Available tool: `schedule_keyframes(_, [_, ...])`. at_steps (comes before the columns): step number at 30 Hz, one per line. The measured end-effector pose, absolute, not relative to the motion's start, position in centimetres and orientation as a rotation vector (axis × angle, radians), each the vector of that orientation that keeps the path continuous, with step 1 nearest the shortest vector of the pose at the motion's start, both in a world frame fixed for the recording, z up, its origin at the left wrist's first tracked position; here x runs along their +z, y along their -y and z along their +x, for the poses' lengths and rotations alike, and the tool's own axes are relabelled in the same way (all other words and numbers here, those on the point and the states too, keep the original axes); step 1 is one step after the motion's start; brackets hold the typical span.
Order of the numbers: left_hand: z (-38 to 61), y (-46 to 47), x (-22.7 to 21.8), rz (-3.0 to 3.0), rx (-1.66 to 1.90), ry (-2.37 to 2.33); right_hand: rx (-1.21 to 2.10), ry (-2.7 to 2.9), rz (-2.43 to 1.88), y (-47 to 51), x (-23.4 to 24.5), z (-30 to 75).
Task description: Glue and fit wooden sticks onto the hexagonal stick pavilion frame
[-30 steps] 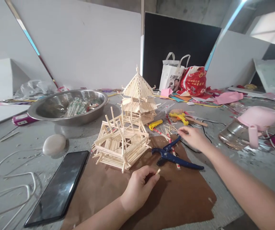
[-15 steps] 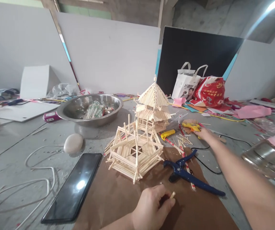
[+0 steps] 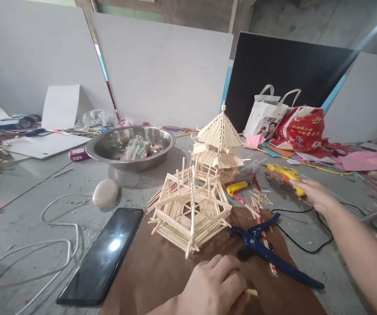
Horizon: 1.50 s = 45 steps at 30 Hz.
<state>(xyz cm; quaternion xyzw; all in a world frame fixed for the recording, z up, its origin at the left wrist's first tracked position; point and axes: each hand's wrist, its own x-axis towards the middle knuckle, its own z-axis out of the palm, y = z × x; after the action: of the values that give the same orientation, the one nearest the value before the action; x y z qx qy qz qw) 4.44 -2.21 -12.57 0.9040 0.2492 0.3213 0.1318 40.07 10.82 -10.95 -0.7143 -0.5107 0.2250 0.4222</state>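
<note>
My left hand (image 3: 215, 285) is curled low over the brown mat (image 3: 162, 271), pinching a short wooden stick piece (image 3: 252, 292). My right hand (image 3: 313, 193) reaches out to the right and grips the yellow glue gun (image 3: 283, 173), whose black cord (image 3: 301, 245) trails back across the table. Between the hands lies a hexagonal stick frame (image 3: 190, 211) with upright posts, on the mat's far edge. Behind it stands a stick pagoda with a pointed roof (image 3: 218, 146). Blue pliers (image 3: 267, 251) lie on the mat just right of my left hand.
A black phone (image 3: 105, 256) lies left of the mat, with a smooth pale stone (image 3: 105, 193) and a steel bowl (image 3: 131, 146) of wrapped sticks behind it. White cable (image 3: 44, 249) loops at left. Loose sticks, a yellow cutter (image 3: 236, 188), bags (image 3: 287, 120) and coloured paper crowd the right.
My right hand has moved from the loose sticks near the pliers out to the glue gun and closed on it. The view has swung left and my left hand sits lower in frame.
</note>
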Motion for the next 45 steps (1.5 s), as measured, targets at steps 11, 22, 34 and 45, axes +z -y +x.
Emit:
schedule_keyframes(11, [4.1, 2.3, -12.1, 2.636, 0.784, -0.730, 1.119, 1.279, -1.404, -6.3, -5.4, 34.3])
schedule_keyframes(22, [4.8, 2.8, -14.8, 2.667, 0.663, -0.694, 1.322, 1.561, -1.132, -5.7, -4.2, 28.1])
schedule_keyframes(34, [4.8, 2.7, -15.1, 2.635, 0.679, -0.680, 1.395, 1.535, -1.121, -6.3, -4.4, 27.7])
schedule_keyframes(45, [4.4, 1.8, -12.9, 2.641, 0.867, -0.844, 1.471, 1.259, -0.988, -8.6, -5.3, 26.3])
